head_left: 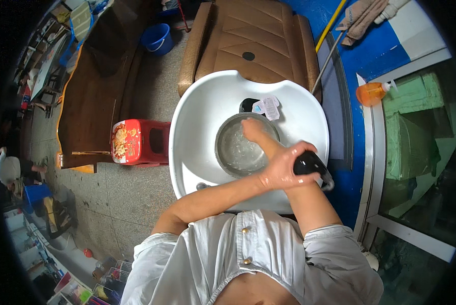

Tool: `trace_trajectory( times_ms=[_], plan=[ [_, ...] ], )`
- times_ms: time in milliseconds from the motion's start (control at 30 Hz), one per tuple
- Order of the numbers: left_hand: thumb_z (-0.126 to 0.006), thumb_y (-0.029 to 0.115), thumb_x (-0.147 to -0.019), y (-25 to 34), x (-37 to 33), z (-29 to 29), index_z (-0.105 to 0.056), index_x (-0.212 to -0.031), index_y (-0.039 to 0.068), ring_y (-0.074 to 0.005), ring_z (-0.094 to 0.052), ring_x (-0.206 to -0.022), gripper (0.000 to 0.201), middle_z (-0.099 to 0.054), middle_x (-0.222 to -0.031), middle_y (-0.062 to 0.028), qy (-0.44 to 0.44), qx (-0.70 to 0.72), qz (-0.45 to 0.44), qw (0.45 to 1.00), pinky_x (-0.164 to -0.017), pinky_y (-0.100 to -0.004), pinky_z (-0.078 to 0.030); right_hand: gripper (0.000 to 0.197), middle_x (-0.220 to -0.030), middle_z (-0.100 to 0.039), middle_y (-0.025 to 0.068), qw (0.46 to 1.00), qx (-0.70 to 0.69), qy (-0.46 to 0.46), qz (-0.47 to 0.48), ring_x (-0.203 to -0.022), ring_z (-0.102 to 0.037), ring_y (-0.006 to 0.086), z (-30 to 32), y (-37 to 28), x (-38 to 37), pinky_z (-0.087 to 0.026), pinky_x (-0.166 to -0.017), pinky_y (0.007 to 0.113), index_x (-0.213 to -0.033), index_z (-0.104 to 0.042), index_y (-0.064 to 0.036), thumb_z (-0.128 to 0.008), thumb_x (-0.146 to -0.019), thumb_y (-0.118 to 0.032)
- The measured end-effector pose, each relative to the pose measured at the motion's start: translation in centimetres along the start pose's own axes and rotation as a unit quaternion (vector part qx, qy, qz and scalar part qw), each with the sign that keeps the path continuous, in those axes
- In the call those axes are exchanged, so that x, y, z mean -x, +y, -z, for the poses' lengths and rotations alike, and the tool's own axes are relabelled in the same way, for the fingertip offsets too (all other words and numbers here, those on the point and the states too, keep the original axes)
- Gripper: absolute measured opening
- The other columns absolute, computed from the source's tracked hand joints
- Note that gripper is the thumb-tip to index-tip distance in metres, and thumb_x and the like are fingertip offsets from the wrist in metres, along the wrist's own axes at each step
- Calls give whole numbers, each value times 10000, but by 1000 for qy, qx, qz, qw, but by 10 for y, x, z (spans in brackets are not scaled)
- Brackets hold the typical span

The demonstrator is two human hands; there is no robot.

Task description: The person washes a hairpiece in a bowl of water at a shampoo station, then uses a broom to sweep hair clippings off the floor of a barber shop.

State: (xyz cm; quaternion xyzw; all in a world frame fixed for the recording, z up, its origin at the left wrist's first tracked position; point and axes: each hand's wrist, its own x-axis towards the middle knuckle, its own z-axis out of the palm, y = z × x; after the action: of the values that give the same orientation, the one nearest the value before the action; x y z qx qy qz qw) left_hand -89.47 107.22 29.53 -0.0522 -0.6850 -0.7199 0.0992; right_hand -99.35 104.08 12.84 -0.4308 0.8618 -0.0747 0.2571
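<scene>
**Arms crossed over the basin: left hand on the sprayer, right hand in the bowl**

Your left hand (281, 170) is reaching across to the right and is wrapping around the black spray head (312, 165), fingers closed on its near end. The sprayer's long axis is running left to right, its free end pointing toward the right rim of the white wash basin (190, 142). Your right hand (252, 129) is crossing under the left forearm and is dipping into the round metal bowl (233, 152); you can see the fingers curled, but whether they are gripping anything is not clear.

The bowl is sitting in the middle of the basin, just left of and farther than the sprayer, so the right hand is the one nearer to it. A small white packet (267, 107) is lying at the bowl's far edge.

Beyond the basin, the brown padded chair (253, 46) is standing at the far side. A red plastic stool (139, 142) is standing on the left, and an orange pump bottle (372, 93) is resting on the right ledge.
</scene>
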Motion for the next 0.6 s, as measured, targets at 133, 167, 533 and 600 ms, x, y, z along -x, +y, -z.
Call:
trace_trajectory(
  times_ms=[133,167,533,600],
  plan=[
    [-707,239,-607,-29,2,6,-470,-989,37,-220,-546,-786,493,-536,-848,-111,82,-87,-37,992,-709,-294,-427,252,-942,-544,161,748,-638,-92,-155,-831,-554,301,10,-2,-4,-469,-720,372,-903,-523,4,-546,-743,-189],
    [-704,247,-605,-46,2,14,-472,-987,33,-229,-549,-785,495,-540,-843,-121,107,-137,-26,984,-708,-301,-431,283,-936,-537,169,568,-797,-96,-181,-839,-547,305,16,-7,1,-467,-737,369,-935,-494,16,-540,-759,-200],
    [-639,134,-701,-93,4,115,-492,-920,109,-79,-507,-650,264,-530,-788,-13,218,151,182,947,-564,-185,-412,203,-942,-543,91,862,-467,195,7,-912,-507,162,57,-14,133,-400,-798,303,-945,-512,6,-543,-753,-50],
    [-587,216,-760,-89,2,109,-496,-941,121,-86,-500,-660,224,-531,-811,-15,157,266,221,925,-565,-196,-408,340,-994,-529,120,909,-288,298,51,-999,-467,197,65,-10,129,-380,-821,303,-1059,-458,8,-558,-744,-69]
  ],
)
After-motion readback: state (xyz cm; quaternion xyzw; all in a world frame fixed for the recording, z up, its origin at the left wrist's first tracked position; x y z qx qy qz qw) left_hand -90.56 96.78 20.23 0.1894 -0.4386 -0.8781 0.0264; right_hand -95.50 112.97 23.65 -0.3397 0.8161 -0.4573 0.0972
